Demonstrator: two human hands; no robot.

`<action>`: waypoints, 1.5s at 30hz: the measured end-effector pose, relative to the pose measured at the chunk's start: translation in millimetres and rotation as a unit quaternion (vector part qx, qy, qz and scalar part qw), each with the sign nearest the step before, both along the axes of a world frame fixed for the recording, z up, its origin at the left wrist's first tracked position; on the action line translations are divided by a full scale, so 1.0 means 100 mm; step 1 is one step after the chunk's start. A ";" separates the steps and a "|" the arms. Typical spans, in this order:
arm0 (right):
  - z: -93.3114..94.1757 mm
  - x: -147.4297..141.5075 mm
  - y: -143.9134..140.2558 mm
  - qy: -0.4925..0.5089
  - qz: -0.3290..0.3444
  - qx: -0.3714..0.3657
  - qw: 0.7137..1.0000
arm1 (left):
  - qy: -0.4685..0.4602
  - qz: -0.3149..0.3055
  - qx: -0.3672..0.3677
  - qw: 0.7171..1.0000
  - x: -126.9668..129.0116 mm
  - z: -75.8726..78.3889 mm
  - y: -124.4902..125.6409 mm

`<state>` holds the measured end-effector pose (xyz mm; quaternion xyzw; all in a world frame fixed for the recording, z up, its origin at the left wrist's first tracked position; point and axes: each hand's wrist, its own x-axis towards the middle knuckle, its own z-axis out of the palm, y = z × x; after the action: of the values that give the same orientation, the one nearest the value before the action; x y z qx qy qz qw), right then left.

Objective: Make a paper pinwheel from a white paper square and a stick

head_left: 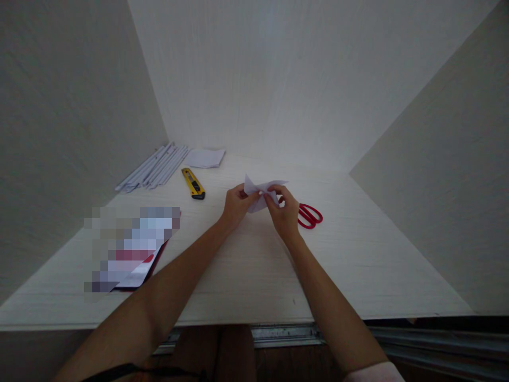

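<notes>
A small white sheet of paper (258,203) is held up above the middle of the table, pinched and bent at its centre. My left hand (237,204) grips its left side between thumb and fingers. On the right side, my right hand (284,207) pinches the same paper with thumb and forefinger, the other fingers curled. Red-handled scissors (312,216) lie just right of my right hand, which hides their blades. To the left of my left hand rests a yellow and black utility knife (193,184).
Several rolled white paper sticks (157,168) lie at the back left, beside a stack of white paper (205,157). Nearer on the left is a partly blurred, lit device (137,273), perhaps a phone or tablet. Pale walls (254,79) enclose the table (358,265) at the back and sides.
</notes>
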<state>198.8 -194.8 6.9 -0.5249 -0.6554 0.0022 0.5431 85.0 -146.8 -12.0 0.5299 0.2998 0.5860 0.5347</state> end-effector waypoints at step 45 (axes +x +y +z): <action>0.06 0.20 -0.02 0.207 0.147 -0.108 0.961 | 0.046 -0.011 -0.015 0.999 -0.03 0.00 0.01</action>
<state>219.1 -196.7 13.0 -0.4666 -0.5946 0.2614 0.6003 81.5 -145.6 -12.2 0.5515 0.3265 0.5509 0.5346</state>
